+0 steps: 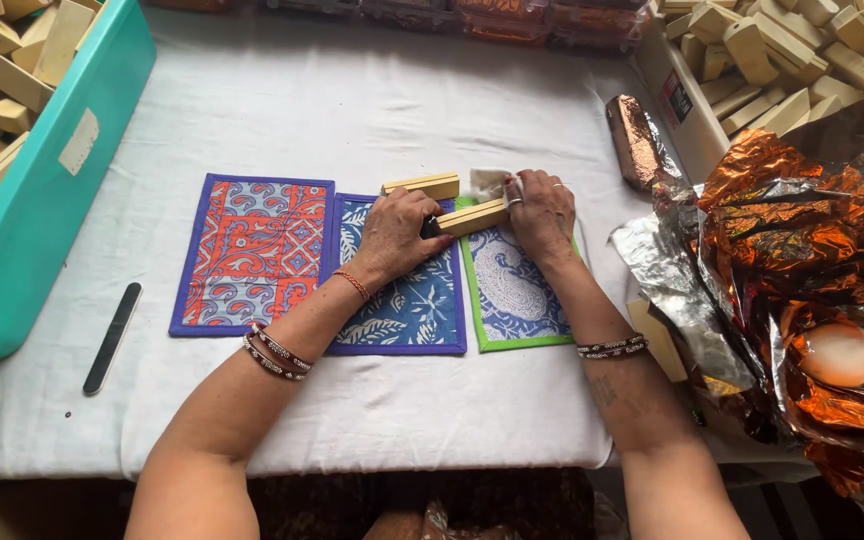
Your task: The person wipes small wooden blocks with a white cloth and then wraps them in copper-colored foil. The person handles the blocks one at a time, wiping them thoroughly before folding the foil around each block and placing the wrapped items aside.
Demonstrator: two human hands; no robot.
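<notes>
- Your left hand [399, 236] closes its fingers around one end of the bar [472, 217], probably to keep it steady above the mats.
- Your right hand [542, 212] pinches a small white cloth [489, 183] between thumb and fingers at the bar's other end; it seems you wipe it there.
- The bar is pale yellow, long and square-edged. It lies across the blue mat [402, 300] and the green-edged mat [514, 290].
- A second bar [422, 185] rests just behind, not touched.
- A red mat [252, 252] and a black file [112, 338] lie on the table [352, 100] to your left.
</notes>
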